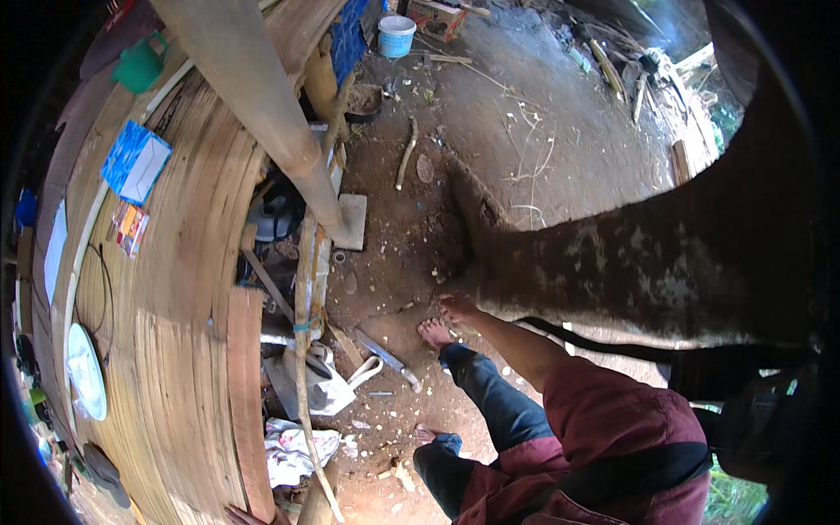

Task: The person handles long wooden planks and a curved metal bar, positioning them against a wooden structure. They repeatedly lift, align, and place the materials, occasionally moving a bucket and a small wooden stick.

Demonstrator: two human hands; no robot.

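My right arm reaches down beside my right foot [434,332], close to the base of a thick brown trunk [612,262]. The fingers of my right hand [457,307] look curled together; whatever they hold, if anything, is too small to make out. At the lower edge, my left hand [242,515] shows only in part, its fingers stretched out at the side board [247,394] of a wooden platform [179,350]. On the dirt left of my feet lies a large knife [385,357] with a pale handle. A wood stick [407,153] rests farther off.
Under the platform's edge sit a pale bag [325,385] and a white cloth [297,451]. A thin pole [302,350] and a thick post [262,105] stand there. On the platform are a green mug [140,63], a blue box [136,162] and a plate [86,372]. A bucket [396,37] stands far off.
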